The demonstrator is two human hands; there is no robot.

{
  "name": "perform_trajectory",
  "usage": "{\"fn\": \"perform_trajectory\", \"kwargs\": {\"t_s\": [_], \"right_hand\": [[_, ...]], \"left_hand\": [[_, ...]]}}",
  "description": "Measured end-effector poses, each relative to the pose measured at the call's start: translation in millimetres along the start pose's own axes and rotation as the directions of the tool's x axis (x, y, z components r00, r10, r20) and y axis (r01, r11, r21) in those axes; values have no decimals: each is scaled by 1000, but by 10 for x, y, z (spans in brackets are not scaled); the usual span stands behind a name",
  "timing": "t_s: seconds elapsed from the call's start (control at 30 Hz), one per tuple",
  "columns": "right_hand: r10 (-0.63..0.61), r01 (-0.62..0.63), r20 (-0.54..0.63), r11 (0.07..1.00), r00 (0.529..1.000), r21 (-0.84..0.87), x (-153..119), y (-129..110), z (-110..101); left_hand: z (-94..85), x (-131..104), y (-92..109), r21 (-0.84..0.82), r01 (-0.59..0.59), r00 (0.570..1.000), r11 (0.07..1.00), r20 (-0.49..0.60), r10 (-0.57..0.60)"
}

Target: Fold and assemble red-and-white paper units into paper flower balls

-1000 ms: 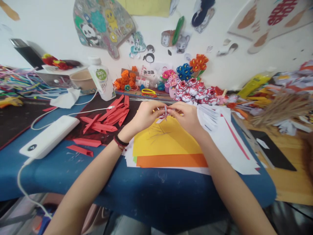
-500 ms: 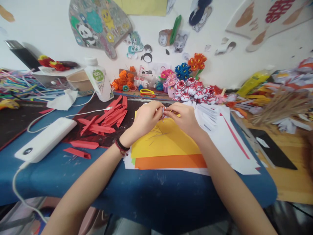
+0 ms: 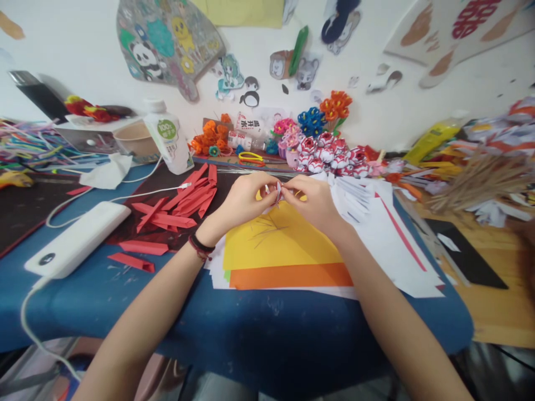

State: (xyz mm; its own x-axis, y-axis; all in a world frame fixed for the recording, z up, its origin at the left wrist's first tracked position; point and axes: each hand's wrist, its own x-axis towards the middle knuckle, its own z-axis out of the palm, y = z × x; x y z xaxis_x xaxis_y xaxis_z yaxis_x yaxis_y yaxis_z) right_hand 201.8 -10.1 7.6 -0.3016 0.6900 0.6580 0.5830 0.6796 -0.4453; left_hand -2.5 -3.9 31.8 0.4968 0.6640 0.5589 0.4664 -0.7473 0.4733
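Note:
My left hand (image 3: 249, 196) pinches a small white folded paper piece (image 3: 278, 191) between thumb and fingers, above the far part of a yellow paper sheet (image 3: 288, 239). My right hand (image 3: 310, 197) meets it from the other side, its thumb and forefinger closed on the same piece. Much of the piece is hidden by the fingertips. Several thin wires (image 3: 267, 228) lie on the yellow sheet just below my hands. Orange paper (image 3: 292, 277) and white sheets show under the yellow one.
Left of my hands lie folded red paper strips (image 3: 184, 203), a white power bank (image 3: 78, 239) with its cable, and a white bottle (image 3: 168, 139). Finished red-and-white paper flowers (image 3: 328, 153) stand behind. White cut strips (image 3: 353, 200) lie to the right, near a bundle of brown sticks (image 3: 468, 181).
My left hand has turned slightly and its wrist has moved a little left and down. More of the white paper piece shows between my fingertips. My right hand has barely moved.

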Motion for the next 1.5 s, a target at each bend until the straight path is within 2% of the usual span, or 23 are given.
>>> {"fn": "perform_trajectory", "kwargs": {"t_s": [0.43,0.6,0.7,0.8,0.93,1.07,1.23,1.5], "right_hand": [[10,-10,0,1000,1000,-15,-6,5,5],[24,-33,-85,995,996,-97,-9,-92,-6],[-54,34,-125,986,991,-161,-6,-129,2],[-125,96,-118,968,985,-230,-6,-119,26],[-184,139,-130,945,974,-296,-4,-86,39],[-180,139,-133,952,975,-274,4,-82,16],[-142,112,-133,972,981,-208,-2,-72,17],[-134,129,-118,990,984,-50,-4,-53,-4]], "left_hand": [[10,-4,-13,13,-5,1000,1000,21,4],[107,-32,34,164,4,992,986,-124,17],[183,-59,53,259,17,979,966,-201,36],[238,-87,32,334,-8,975,942,-206,81],[262,-110,-5,346,-3,970,938,-226,86],[239,-104,4,289,37,962,957,-269,44],[213,-86,-17,270,-30,970,962,-224,93],[189,-78,-26,352,-75,985,933,-120,125]]}}
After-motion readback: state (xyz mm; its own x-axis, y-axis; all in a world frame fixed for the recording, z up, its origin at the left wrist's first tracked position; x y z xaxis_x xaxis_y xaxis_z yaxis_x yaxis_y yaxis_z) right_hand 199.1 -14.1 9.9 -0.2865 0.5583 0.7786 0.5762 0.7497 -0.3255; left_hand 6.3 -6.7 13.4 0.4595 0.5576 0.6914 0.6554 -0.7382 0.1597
